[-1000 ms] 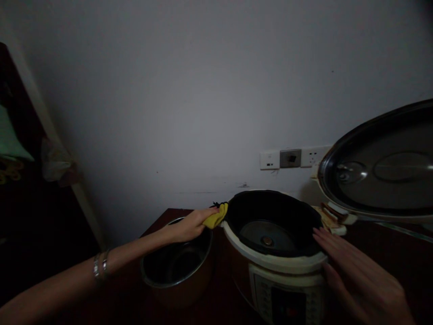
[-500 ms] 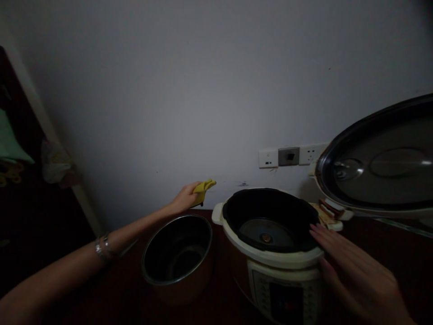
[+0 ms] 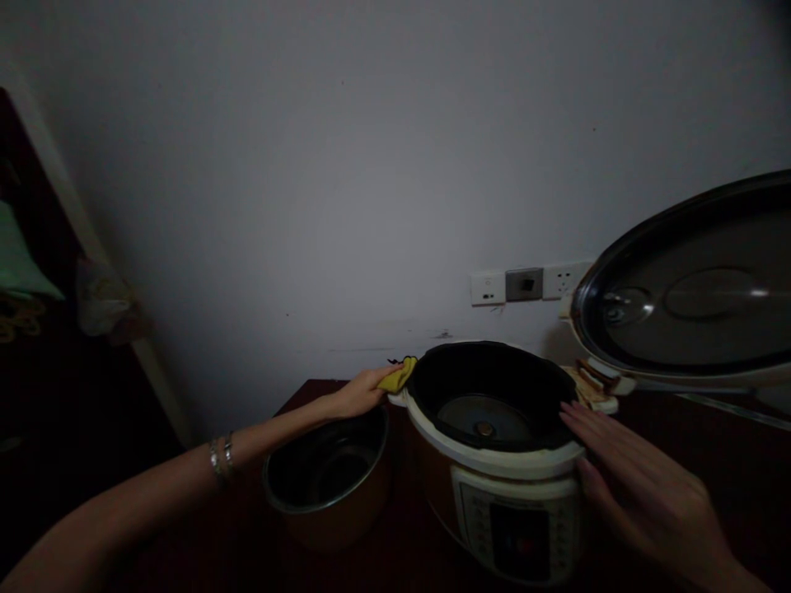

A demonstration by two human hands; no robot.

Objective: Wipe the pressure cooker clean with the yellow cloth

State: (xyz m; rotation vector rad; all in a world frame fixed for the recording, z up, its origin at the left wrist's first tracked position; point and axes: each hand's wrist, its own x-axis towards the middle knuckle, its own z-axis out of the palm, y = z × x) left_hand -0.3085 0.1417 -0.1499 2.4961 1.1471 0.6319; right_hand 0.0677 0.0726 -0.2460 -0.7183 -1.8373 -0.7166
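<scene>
A yellow cloth (image 3: 400, 375) is gripped in my left hand (image 3: 362, 393), at the left handle and rim of the pressure cooker (image 3: 494, 469). Flat and with fingers stretched, my right hand (image 3: 643, 478) rests against the cooker's right rim. The cooker's dark inside shows a round metal plate (image 3: 485, 422) at the bottom. Its big lid (image 3: 710, 288) stands raised on the right. Left of the cooker, beneath my left forearm, sits the inner pot (image 3: 337, 502), partly covered by that arm.
Behind the cooker, wall sockets (image 3: 524, 285) are set in the pale wall (image 3: 309, 165). All of this stands on a dark red table (image 3: 309, 395). At the far left hang a plastic bag (image 3: 102, 301) and a light green cloth (image 3: 21, 255) in the dark.
My left hand has moved right and slightly down with the yellow cloth, from beside the cooker onto its left handle area. My right hand stays at the right rim.
</scene>
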